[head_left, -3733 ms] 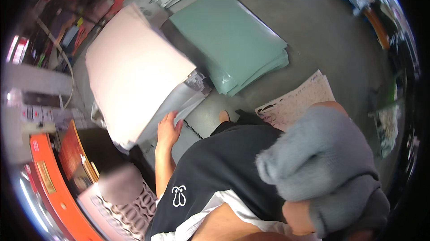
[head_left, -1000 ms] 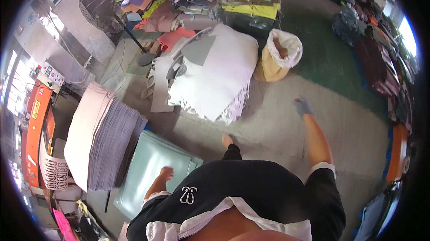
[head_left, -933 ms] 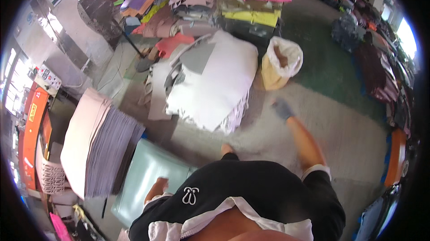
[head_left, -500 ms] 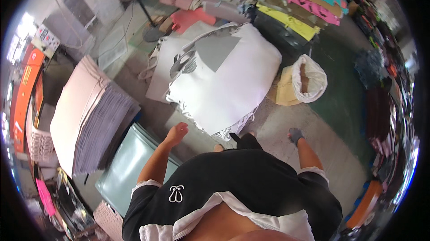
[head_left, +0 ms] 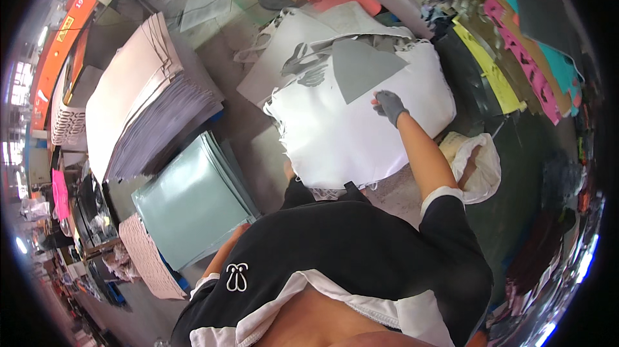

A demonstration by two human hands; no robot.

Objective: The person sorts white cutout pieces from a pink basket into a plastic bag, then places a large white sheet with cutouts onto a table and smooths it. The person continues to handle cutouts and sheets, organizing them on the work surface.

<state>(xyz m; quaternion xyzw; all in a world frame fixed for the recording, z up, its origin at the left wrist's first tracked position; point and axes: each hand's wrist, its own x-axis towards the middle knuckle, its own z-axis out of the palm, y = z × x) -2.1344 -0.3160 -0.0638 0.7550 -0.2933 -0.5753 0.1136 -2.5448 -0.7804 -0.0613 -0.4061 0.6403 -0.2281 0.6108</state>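
Observation:
My right hand [head_left: 389, 106], in a grey fingerless glove, is over a broad pile of white sheets [head_left: 361, 134]. Its bare fingertips are loosely bent and apart, with nothing seen in them. Just beyond them a grey sheet with a pointed corner [head_left: 364, 67] lies on the pile; whether they touch it I cannot tell. Dark grey cut scraps [head_left: 306, 67] lie to its left. Low at my left side, my left hand [head_left: 241, 230] is mostly hidden by my shirt, beside the corner of a stack of grey-green sheets [head_left: 187, 199]. Its fingers are not visible.
A tall stack of pale pink and grey sheets [head_left: 138, 83] stands at the left, near an orange machine [head_left: 61, 44]. An open white sack [head_left: 483, 170] stands right of the white pile. Coloured sheets, including a yellow one [head_left: 490, 67], lie at the far right.
My body has turned to the left. My right hand has reached forward from my side to over the white pile. My left hand has drawn back beside the grey-green stack.

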